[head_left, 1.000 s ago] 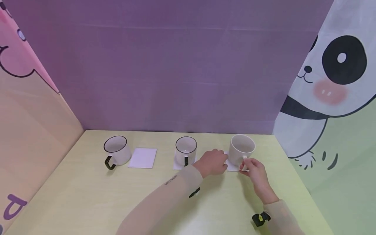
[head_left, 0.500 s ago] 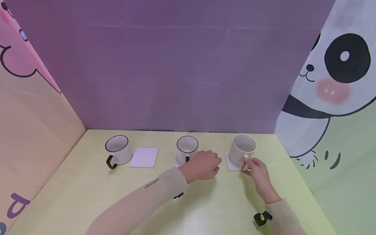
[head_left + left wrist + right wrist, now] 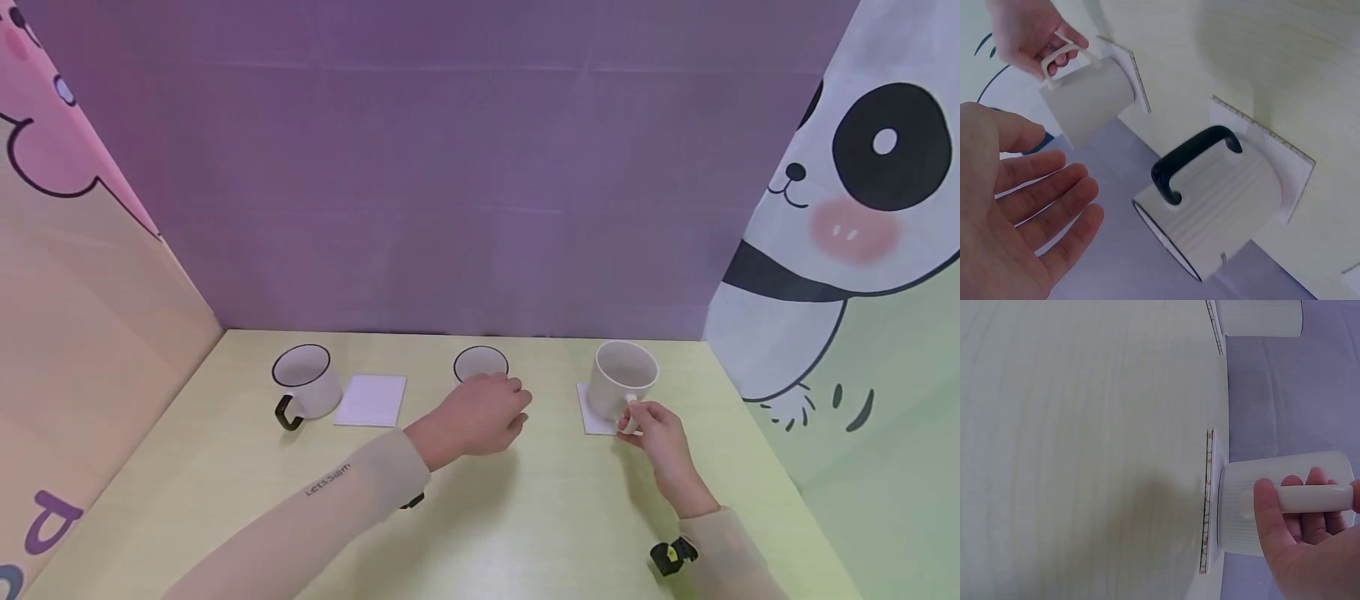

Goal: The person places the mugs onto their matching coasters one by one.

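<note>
My right hand (image 3: 660,446) grips the handle of a plain white mug (image 3: 621,375), which stands on a white square coaster (image 3: 596,425) at the right. In the right wrist view, fingers (image 3: 1269,512) wrap the white handle (image 3: 1310,499). Over the table's middle is my left hand (image 3: 476,417), its fingers loosely bent and holding nothing, as the left wrist view shows. It partly hides the middle mug (image 3: 480,360) in the head view. That mug is white with a dark rim and a black handle (image 3: 1191,153), and sits upright on its own coaster (image 3: 1294,165).
Another dark-rimmed mug (image 3: 309,387) with a black handle stands on the bare table at the left. Beside it lies a white coaster (image 3: 371,400) with nothing on it. A purple backdrop (image 3: 450,167) rises behind the table (image 3: 570,525).
My left hand has moved left, away from the right-hand mug and across in front of the middle one. The right hand keeps hold of the white mug's handle.
</note>
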Available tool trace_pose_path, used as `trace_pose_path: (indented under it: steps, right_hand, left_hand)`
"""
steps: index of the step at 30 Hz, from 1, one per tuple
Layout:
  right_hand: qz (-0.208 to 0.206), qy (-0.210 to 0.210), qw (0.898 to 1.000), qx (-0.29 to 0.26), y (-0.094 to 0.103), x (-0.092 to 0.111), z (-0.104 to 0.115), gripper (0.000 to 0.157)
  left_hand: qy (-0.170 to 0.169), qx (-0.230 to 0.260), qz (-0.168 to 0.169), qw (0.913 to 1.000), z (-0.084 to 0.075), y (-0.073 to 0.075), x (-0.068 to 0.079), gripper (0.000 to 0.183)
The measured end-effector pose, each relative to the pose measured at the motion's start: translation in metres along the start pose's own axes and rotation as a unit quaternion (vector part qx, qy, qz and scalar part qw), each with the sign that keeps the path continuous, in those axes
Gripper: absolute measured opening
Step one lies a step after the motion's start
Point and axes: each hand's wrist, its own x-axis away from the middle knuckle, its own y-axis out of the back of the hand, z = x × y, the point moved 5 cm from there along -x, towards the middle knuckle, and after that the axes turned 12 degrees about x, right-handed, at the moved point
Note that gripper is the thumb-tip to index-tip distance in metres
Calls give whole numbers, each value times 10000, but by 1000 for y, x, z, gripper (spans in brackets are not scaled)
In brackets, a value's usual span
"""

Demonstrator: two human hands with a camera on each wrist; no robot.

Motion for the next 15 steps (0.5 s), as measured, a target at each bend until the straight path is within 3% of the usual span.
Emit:
trace_pose_path:
  steps: [8,15]
  right_hand:
    - [-15,11,10000,2,1,0,0,27]
    - [28,-6,10000,21,1,0,0,27]
  left_hand:
    - [173,550,-660,9961,15,27,22,19]
    - [519,795,-1194,9883,30,38,42,5]
